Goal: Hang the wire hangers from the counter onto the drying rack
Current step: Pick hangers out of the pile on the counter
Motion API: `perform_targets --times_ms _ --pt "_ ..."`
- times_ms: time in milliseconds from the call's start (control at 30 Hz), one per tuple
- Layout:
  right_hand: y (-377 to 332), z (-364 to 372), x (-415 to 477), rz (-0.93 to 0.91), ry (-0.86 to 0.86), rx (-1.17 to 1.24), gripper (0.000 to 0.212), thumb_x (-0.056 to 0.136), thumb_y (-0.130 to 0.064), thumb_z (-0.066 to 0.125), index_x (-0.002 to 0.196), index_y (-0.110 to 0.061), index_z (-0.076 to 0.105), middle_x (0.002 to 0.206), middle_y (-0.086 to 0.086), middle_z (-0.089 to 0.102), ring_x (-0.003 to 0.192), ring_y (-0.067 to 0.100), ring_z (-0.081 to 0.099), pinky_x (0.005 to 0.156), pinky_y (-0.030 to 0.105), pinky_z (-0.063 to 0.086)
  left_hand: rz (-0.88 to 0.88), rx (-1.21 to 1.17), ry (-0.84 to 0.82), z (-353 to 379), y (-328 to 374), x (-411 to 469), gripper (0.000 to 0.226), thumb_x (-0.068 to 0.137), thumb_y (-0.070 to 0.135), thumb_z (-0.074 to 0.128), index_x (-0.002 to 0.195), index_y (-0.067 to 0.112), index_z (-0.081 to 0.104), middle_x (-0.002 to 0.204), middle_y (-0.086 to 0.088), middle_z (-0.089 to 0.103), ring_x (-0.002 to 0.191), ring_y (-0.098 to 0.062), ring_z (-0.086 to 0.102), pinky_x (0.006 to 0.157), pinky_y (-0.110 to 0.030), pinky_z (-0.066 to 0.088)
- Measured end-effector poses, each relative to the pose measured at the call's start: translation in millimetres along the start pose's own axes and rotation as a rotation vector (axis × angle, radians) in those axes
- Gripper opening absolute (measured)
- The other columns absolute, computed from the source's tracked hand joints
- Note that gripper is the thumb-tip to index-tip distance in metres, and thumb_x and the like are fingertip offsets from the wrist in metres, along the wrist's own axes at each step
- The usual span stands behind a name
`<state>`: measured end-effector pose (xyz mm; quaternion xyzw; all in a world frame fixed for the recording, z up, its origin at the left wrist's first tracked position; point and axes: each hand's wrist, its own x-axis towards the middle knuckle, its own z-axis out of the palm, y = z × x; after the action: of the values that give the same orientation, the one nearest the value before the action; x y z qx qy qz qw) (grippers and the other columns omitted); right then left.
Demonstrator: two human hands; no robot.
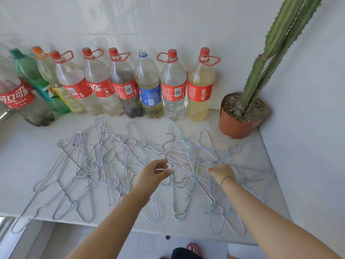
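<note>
Several thin wire hangers (115,165) in pale blue, lilac and grey lie tangled across the white counter (28,165), some sticking out past its front edge. My left hand (155,172) hovers over the middle of the pile, thumb and fingers curved close together near a hanger's hook; whether they pinch the wire is unclear. My right hand (221,171) reaches palm down over the right part of the pile, fingers extended onto the wires. No drying rack is in view.
A row of large plastic bottles (173,86) stands along the back wall. A tall cactus in an orange pot (239,124) occupies the back right corner, next to the side wall. Below the counter edge I see floor tiles and a sandalled foot (194,249).
</note>
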<state>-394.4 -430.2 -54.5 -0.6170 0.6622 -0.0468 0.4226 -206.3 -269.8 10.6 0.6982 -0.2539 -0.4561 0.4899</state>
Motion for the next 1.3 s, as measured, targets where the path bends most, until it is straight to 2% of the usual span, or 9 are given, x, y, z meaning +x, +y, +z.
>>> perform_targets --times_ms 67,133,233,333,467,700,933,1133,1300 --pt "0.6 0.5 1.5 -0.019 -0.008 -0.004 0.029 0.079 -0.021 0.065 0.083 0.008 0.068 0.086 0.026 0.068 0.085 0.036 0.066 0.072 0.036 0.051 -0.014 0.015 -0.011 2.1 -0.8 3.9 0.025 0.08 0.018 0.073 0.102 0.024 0.064 0.099 0.002 0.065 0.086 -0.011 0.061 0.086 -0.029 0.047" --pt "2.8 1.9 -1.7 -0.041 0.013 0.024 0.03 0.077 -0.016 0.065 0.091 0.01 0.065 0.096 0.03 0.064 0.081 0.038 0.065 0.077 0.042 0.051 -0.021 0.023 -0.028 5.1 -1.5 6.2 0.024 0.081 0.018 0.072 0.103 0.023 0.063 0.099 0.002 0.065 0.084 -0.01 0.06 0.085 -0.028 0.046" --pt "2.4 -1.4 -14.8 -0.056 0.093 0.133 0.022 0.076 -0.01 0.065 0.08 0.011 0.064 0.077 0.032 0.063 0.07 0.043 0.058 0.074 0.044 0.05 -0.036 0.035 -0.067 10.9 -1.0 10.0 0.022 0.083 0.018 0.069 0.103 0.023 0.064 0.098 0.002 0.065 0.083 -0.01 0.059 0.08 -0.025 0.045" --pt "-5.4 -11.5 -34.2 -0.076 0.117 0.399 0.009 0.078 -0.003 0.063 0.07 -0.002 0.063 0.053 0.009 0.054 0.048 0.021 0.047 0.055 0.029 0.043 -0.045 0.027 -0.143 21.4 5.1 12.0 0.019 0.085 0.02 0.068 0.103 0.025 0.066 0.097 0.001 0.068 0.089 -0.012 0.06 0.08 -0.022 0.046" --pt "-27.2 -18.7 -63.1 -0.158 0.078 0.71 0.011 0.08 0.0 0.065 0.073 -0.005 0.059 0.055 0.01 0.054 0.038 0.01 0.046 0.04 0.019 0.039 -0.043 -0.001 -0.258 39.1 18.0 8.2 0.02 0.086 0.022 0.066 0.106 0.023 0.068 0.103 0.0 0.07 0.092 -0.011 0.061 0.08 -0.021 0.048" --pt "-67.3 -7.1 -103.0 -0.272 -0.071 0.93 0.005 0.083 -0.004 0.065 0.082 -0.001 0.06 0.05 0.001 0.059 0.042 0.009 0.052 0.044 0.019 0.044 0.038 -0.072 -0.371 36.9 42.2 1.7 0.019 0.089 0.025 0.062 0.104 0.022 0.071 0.085 0.002 0.068 0.085 -0.01 0.061 0.078 -0.024 0.044" --pt "-85.6 6.6 -111.9 -0.36 -0.169 0.829 0.007 0.084 -0.007 0.065 0.089 -0.002 0.063 0.047 -0.006 0.054 0.039 0.006 0.041 0.044 0.018 0.036 0.022 -0.181 -0.388 5.4 42.6 -5.4 0.028 0.088 0.011 0.063 0.115 0.008 0.064 0.092 -0.008 0.069 0.075 -0.015 0.064 0.07 -0.023 0.052" --pt "-84.2 14.0 -104.0 -0.419 -0.21 0.681 0.01 0.084 -0.007 0.064 0.093 -0.005 0.068 0.056 0.001 0.049 0.044 0.007 0.038 0.045 0.016 0.034 -0.024 -0.238 -0.33 -10.7 37.0 -10.4 0.02 0.082 0.0 0.065 0.1 0.01 0.069 0.08 -0.004 0.072 0.066 -0.014 0.065 0.069 -0.022 0.054" --pt "-43.2 -10.5 -56.6 -0.35 0.046 0.448 0.006 0.081 -0.009 0.067 0.082 -0.015 0.069 0.074 0.002 0.062 0.057 0.001 0.052 0.061 0.013 0.043 -0.023 -0.271 -0.246 -30.4 26.3 -10.0 0.023 0.085 0.002 0.062 0.105 0.011 0.068 0.079 0.0 0.072 0.067 -0.009 0.065 0.069 -0.019 0.052"
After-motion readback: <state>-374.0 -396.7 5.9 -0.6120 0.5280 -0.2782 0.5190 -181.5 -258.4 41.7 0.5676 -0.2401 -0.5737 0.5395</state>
